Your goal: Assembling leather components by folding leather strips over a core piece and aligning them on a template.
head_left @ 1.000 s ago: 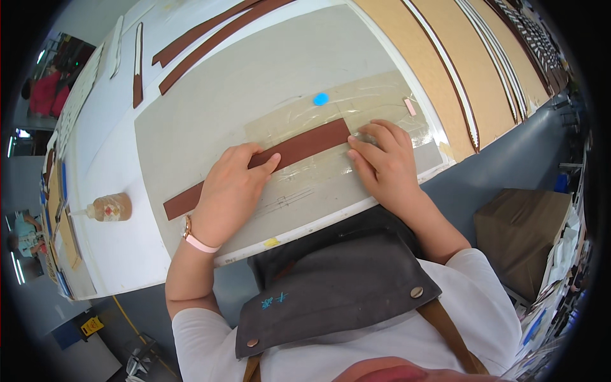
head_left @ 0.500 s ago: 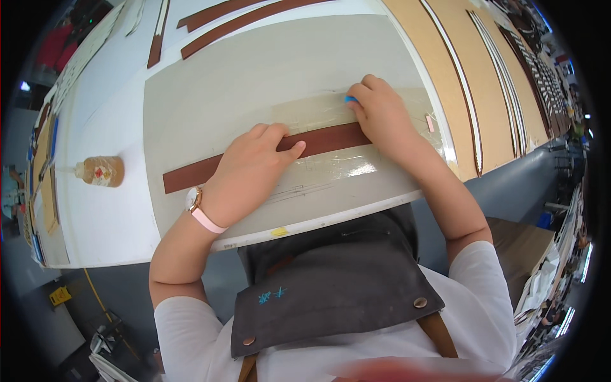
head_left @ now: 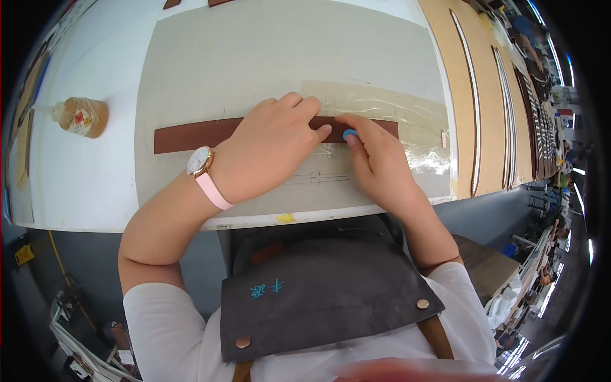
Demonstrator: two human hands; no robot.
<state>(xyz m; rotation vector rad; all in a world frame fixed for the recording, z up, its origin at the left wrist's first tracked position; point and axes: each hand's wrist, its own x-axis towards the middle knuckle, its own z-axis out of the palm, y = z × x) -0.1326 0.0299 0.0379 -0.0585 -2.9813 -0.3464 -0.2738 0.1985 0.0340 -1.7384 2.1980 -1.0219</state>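
One brown strip (head_left: 191, 135), flat and lengthwise across a grey mat (head_left: 210, 57) on a white desk (head_left: 114, 63), its right-hand part over clear film (head_left: 420, 153). Left grip (head_left: 270, 143) unclenched, laid across the strip's middle, thumb and fingers apart; right grip (head_left: 380, 156) pinched on a small blue disc (head_left: 349, 134) over the strip, just beside the left thumb; contact between disc and strip impossible to confirm. Possible faults, by judgement: sideways creep of the strip, from uneven pressure under the left grip or slick film beneath; scuffing of the surface, from the disc borne down too hard; loss of the disc, from so narrow a pinch; a knock between the two grips, from such close placement. Appearance of the strip: long, narrow, reddish brown, matt, evenly coloured, with long edges near parallel and ends cut roughly square; no crease or tear apparent along the exposed lengths, the middle hidden beneath the left grip. Well apart, toward the left edge of view: an amber bottle (head_left: 86, 117) with a pale nozzle, upright or lying impossible to tell.
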